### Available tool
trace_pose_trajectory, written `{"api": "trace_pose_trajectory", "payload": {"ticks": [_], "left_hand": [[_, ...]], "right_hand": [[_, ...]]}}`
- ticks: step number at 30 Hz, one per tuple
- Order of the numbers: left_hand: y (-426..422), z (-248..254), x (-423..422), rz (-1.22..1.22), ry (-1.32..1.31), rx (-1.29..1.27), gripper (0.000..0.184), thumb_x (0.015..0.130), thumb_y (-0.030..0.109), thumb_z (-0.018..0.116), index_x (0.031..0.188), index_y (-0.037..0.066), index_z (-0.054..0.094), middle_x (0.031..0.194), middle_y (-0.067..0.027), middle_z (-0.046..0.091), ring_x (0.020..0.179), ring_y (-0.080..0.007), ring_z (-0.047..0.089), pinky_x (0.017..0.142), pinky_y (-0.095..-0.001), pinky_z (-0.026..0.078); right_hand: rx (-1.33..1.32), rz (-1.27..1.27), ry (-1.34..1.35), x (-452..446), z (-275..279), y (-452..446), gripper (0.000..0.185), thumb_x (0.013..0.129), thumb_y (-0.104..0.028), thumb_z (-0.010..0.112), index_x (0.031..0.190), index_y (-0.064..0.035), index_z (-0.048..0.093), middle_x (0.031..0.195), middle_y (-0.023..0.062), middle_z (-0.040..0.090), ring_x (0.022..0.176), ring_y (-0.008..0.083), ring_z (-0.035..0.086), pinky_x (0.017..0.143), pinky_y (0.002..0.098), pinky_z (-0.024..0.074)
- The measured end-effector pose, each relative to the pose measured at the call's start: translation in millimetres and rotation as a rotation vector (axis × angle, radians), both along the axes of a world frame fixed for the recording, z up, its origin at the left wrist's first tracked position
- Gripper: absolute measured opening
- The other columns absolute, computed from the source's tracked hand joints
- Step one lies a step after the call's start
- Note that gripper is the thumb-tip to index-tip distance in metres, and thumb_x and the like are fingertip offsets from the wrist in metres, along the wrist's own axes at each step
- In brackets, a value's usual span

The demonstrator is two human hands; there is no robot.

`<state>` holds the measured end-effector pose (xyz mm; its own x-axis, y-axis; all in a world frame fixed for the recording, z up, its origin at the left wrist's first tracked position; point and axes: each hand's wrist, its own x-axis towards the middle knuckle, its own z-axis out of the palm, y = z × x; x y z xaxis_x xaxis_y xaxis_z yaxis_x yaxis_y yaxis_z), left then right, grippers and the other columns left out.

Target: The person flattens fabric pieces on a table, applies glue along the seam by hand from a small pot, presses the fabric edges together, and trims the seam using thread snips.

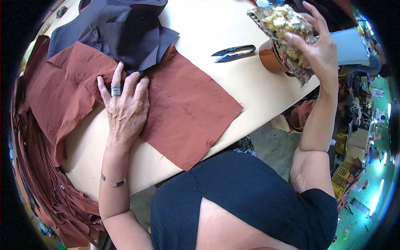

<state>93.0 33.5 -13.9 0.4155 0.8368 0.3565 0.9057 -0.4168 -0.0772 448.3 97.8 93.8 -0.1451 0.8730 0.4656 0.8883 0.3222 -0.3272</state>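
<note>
My left hand (125, 98) rests on rust-red cloth (191, 108), its fingers bent and pressed on the fabric where it meets a dark cloth (125, 33). Rings show on one finger. At the upper right my right hand (314, 43) grips a rough, mottled yellow-brown piece (287, 29) between thumb and fingers, held above the table. Just behind that piece is a brown round container (268, 56), partly hidden. Black thread snips (233, 54) lie on the table between the cloth and the container, their blades pointing left.
The pale table (246, 91) has its near edge running diagonally by my body. More rust-red cloth (46, 179) hangs over the left side. A light blue container (350, 46) stands at the upper right. Yellow crates (342, 175) are beyond, at the right.
</note>
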Motion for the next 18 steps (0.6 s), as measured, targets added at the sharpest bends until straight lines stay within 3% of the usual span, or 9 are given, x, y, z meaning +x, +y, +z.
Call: {"api": "trace_pose_trajectory", "payload": {"ticks": [1,4,8,9,12,16,18], "left_hand": [[-0.1,-0.7,0.0,-0.003,-0.004,-0.001,0.024,0.080,0.012,0.056,0.104,0.014,0.058,0.111,-0.0023,0.053,0.125,-0.0289,0.038,0.104,-0.0618,0.013],[0.9,-2.2,-0.7,-0.005,-0.010,0.002,0.024,0.080,0.013,0.056,0.104,0.014,0.057,0.111,-0.0025,0.053,0.125,-0.0281,0.038,0.105,-0.0607,0.013],[-0.2,-3.1,0.1,0.003,-0.014,0.007,0.023,0.081,0.014,0.056,0.105,0.014,0.057,0.114,-0.0023,0.051,0.125,-0.0267,0.038,0.106,-0.0584,0.014],[-0.2,-2.7,0.0,0.004,-0.013,0.008,0.023,0.082,0.014,0.056,0.105,0.014,0.057,0.114,-0.0022,0.051,0.125,-0.0264,0.037,0.106,-0.0579,0.015],[-0.2,-1.6,1.3,0.019,-0.008,0.010,0.024,0.082,0.014,0.056,0.106,0.014,0.057,0.117,-0.0019,0.050,0.125,-0.0266,0.037,0.106,-0.0562,0.015],[-0.4,-1.2,0.6,0.017,-0.002,0.003,0.025,0.082,0.014,0.056,0.106,0.014,0.058,0.115,-0.0025,0.051,0.124,-0.0266,0.039,0.106,-0.0546,0.017],[0.3,-0.4,2.3,0.018,0.012,0.008,0.024,0.082,0.014,0.056,0.106,0.014,0.058,0.115,-0.0030,0.052,0.123,-0.0266,0.041,0.106,-0.0533,0.019]], "right_hand": [[-0.036,-0.028,0.081,-14.2,12.3,1.0,0.072,0.063,-0.018,0.074,0.126,-0.0032,0.042,0.106,0.0181,0.060,0.098,0.0284,0.059,0.087,0.0335,0.0446],[-0.118,-0.023,0.061,-21.0,27.6,15.6,0.076,0.060,-0.019,0.075,0.127,-0.0052,0.042,0.104,0.0179,0.061,0.097,0.0262,0.060,0.087,0.0328,0.0445],[-0.352,-0.137,-0.218,-38.1,30.3,41.5,0.069,0.066,-0.028,0.071,0.125,-0.0053,0.044,0.106,0.0223,0.060,0.098,0.0331,0.059,0.086,0.0365,0.0454],[-0.419,-0.199,-0.360,-39.5,29.9,48.0,0.064,0.071,-0.036,0.065,0.125,-0.0059,0.045,0.108,0.0237,0.059,0.101,0.0359,0.057,0.086,0.0391,0.0450],[-0.471,-0.096,-0.464,-35.2,25.6,61.2,0.060,0.075,-0.038,0.061,0.124,-0.0063,0.046,0.109,0.0237,0.058,0.102,0.0357,0.056,0.087,0.0400,0.0446],[-0.443,-0.001,-0.231,-24.8,20.6,58.9,0.057,0.077,-0.033,0.062,0.124,-0.0043,0.047,0.106,0.0220,0.060,0.097,0.0338,0.059,0.083,0.0362,0.0466],[-0.162,0.029,-0.094,-18.5,21.4,35.8,0.060,0.077,-0.025,0.064,0.128,-0.0039,0.041,0.107,0.0192,0.060,0.093,0.0281,0.061,0.080,0.0323,0.0471]]}}
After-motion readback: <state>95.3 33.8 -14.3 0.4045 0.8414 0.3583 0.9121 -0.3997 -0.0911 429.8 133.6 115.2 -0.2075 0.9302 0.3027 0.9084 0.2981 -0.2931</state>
